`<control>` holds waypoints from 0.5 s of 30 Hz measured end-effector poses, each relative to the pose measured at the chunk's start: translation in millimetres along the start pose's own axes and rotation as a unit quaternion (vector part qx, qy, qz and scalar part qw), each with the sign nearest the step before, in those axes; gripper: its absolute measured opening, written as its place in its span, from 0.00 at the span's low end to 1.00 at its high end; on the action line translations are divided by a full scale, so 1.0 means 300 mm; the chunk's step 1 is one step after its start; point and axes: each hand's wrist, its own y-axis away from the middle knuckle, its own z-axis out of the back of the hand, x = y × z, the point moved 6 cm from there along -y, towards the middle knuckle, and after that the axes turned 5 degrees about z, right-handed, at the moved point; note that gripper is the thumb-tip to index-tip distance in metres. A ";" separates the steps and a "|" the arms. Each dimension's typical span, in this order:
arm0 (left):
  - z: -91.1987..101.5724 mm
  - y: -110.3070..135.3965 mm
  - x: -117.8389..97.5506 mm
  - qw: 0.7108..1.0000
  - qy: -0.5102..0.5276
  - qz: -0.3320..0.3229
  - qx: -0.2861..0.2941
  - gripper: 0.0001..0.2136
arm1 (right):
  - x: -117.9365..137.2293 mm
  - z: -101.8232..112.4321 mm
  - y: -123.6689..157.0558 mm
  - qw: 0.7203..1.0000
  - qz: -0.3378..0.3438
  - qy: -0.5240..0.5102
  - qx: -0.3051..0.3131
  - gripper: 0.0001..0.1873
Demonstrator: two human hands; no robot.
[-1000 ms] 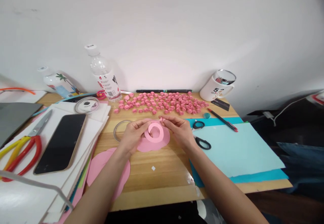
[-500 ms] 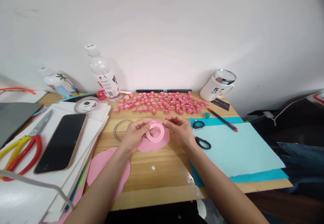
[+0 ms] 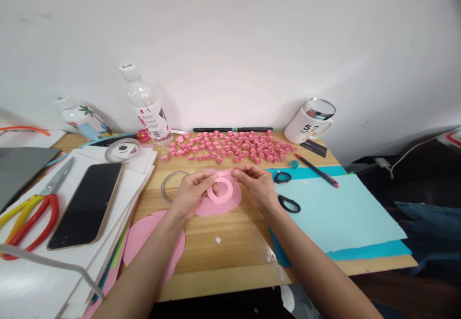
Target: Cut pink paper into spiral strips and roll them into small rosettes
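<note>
A pink paper spiral strip (image 3: 229, 191) hangs between my two hands, its coils forming a ring. My left hand (image 3: 190, 191) pinches its upper left part between thumb and fingers. At the upper right, my right hand (image 3: 256, 183) is closed on the strip's end; what lies under those fingertips is hidden. Below the strip, pink paper discs (image 3: 219, 209) lie overlapping on the wooden table (image 3: 230, 266). More pink discs (image 3: 153, 235) are partly covered by my left forearm. A thin grey ring (image 3: 165, 184) sits beside my left hand.
Many small rolled pink paper pieces (image 3: 237, 146) spread behind my hands. Black-handled scissors (image 3: 290, 204) and a pen (image 3: 317, 170) lie on blue paper (image 3: 338, 213) at right. A phone (image 3: 86, 203) and red-yellow scissors (image 3: 50, 203) rest left. A bottle (image 3: 149, 112) and mug (image 3: 308, 122) stand behind.
The coiled ring has dropped slightly, and a stretch of the pink strip now shows between my fingertips. Both hands keep nearly the same place.
</note>
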 end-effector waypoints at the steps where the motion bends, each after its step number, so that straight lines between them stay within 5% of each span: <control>1: 0.001 0.000 -0.001 1.000 0.002 -0.001 -0.001 0.10 | -0.005 0.000 -0.001 1.000 -0.006 -0.008 0.001 0.09; 15: 0.003 -0.001 0.000 1.000 0.003 -0.004 -0.005 0.09 | -0.008 -0.008 -0.001 0.999 -0.014 -0.049 0.011 0.13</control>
